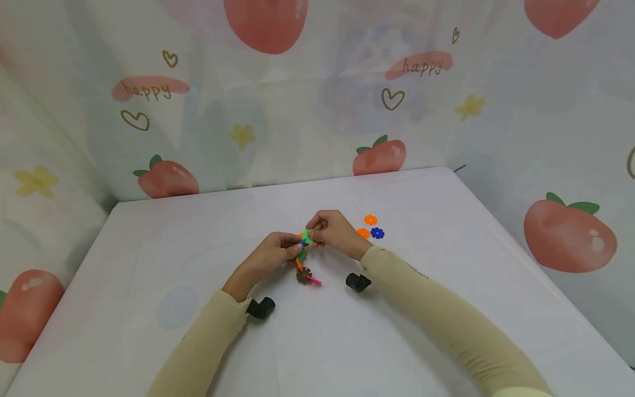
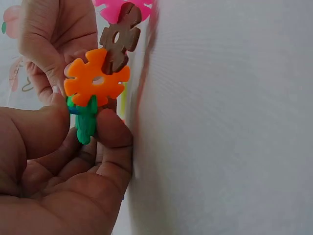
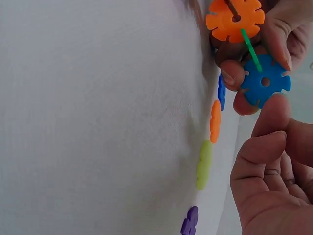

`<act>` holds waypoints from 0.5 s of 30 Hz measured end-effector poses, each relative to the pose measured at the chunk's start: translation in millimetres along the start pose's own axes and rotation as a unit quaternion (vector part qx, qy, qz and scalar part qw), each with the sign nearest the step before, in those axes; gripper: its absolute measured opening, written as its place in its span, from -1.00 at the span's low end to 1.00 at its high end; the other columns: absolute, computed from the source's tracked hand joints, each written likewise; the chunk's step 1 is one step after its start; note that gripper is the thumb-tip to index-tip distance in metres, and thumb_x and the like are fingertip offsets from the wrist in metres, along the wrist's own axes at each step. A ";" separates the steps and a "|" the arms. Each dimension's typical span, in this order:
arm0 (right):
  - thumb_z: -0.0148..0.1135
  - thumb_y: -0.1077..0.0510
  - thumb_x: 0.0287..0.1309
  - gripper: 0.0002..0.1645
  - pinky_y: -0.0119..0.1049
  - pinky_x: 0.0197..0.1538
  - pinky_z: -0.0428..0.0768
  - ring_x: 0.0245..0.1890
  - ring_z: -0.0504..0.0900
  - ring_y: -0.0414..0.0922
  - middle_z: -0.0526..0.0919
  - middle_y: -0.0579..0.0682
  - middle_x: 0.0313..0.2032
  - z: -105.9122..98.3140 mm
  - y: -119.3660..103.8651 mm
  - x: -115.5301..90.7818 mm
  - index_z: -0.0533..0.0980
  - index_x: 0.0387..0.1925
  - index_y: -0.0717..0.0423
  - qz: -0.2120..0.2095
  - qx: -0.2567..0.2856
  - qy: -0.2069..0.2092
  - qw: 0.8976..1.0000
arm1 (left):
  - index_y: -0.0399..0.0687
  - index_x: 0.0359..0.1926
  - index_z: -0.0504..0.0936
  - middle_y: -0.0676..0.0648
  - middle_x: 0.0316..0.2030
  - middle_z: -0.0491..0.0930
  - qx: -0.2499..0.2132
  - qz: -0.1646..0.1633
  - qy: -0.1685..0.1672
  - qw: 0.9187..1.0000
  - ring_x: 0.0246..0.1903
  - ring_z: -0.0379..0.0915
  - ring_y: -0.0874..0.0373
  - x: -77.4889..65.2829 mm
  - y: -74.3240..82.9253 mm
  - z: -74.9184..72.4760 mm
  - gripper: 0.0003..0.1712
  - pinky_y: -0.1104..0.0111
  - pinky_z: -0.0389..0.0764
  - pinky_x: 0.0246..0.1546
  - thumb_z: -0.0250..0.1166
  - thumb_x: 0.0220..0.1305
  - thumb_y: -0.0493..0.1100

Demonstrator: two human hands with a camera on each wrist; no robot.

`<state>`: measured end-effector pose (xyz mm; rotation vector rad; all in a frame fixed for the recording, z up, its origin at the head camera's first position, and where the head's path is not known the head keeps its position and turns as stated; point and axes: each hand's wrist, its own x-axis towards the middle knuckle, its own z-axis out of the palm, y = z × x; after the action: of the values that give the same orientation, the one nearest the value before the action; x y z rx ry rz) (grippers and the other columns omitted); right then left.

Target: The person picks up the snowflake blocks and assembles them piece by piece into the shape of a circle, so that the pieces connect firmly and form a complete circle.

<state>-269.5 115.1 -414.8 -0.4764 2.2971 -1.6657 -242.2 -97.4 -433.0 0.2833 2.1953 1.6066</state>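
Observation:
A chain of notched plastic discs joins pink [image 2: 122,9], brown [image 2: 121,39], orange [image 2: 97,78], green [image 2: 86,120] and blue [image 3: 265,81] pieces. My left hand [image 1: 270,255] pinches the chain near its green and blue discs, between thumb and fingers. In the head view the brown and pink end hangs toward me. My right hand [image 1: 337,230] pinches a light green disc [image 1: 308,237] right at the blue one. In the right wrist view its fingertips meet the blue disc's edge, and the light green disc is hidden there.
Loose orange discs [image 1: 370,220] and a dark blue disc [image 1: 377,233] lie on the white table [image 1: 317,342] beyond my right hand. Low in the right wrist view lie a yellow-green disc [image 3: 203,165] and a purple disc [image 3: 190,221]. A printed cloth surrounds the table.

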 end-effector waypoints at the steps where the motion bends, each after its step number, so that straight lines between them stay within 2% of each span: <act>1: 0.27 0.47 0.40 -0.89 -0.37 -0.31 0.61 -0.44 0.67 -0.05 0.68 0.11 -0.37 1.7 0.7 0.3 0.60 -0.09 0.40 0.001 0.002 0.002 1.000 | -0.47 0.29 0.58 -0.16 -0.02 0.72 0.008 -0.003 0.004 1.000 -0.09 0.55 0.10 -0.1 -0.4 0.4 -0.60 0.34 0.53 -0.10 0.23 0.62 -0.25; 8: 0.31 0.47 0.38 -0.89 -0.40 -0.34 0.61 -0.50 0.65 -0.11 0.68 0.12 -0.38 10.6 2.7 -2.2 0.60 -0.10 0.45 0.024 -0.008 0.024 0.999 | -0.42 0.18 0.66 -0.13 -0.11 0.68 0.032 -0.015 0.015 0.999 -0.13 0.49 0.08 -1.6 0.8 1.4 -0.69 0.33 0.50 -0.10 0.25 0.60 -0.26; 12: 0.30 0.44 0.41 -0.92 -0.39 -0.32 0.61 -0.48 0.66 -0.08 0.69 0.13 -0.36 11.3 1.8 -5.8 0.62 -0.11 0.41 0.021 -0.027 0.024 0.999 | -0.39 0.17 0.67 -0.12 -0.13 0.70 0.038 -0.017 -0.003 0.999 -0.13 0.50 0.09 -1.5 2.9 0.2 -0.70 0.33 0.50 -0.08 0.24 0.61 -0.24; 15: 0.27 0.39 0.46 -0.90 -0.36 -0.27 0.59 -0.46 0.66 -0.05 0.71 0.11 -0.27 8.9 -1.6 -8.1 0.68 -0.10 0.35 0.010 -0.066 0.023 0.997 | -0.37 0.21 0.64 -0.12 -0.09 0.71 0.038 -0.024 -0.021 0.999 -0.08 0.51 0.07 -1.3 3.1 -0.6 -0.67 0.28 0.51 0.00 0.24 0.62 -0.21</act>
<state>-258.5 110.3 -415.8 -0.4444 2.4484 -1.5381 -241.5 -97.4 -429.6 0.2813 2.2180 1.4813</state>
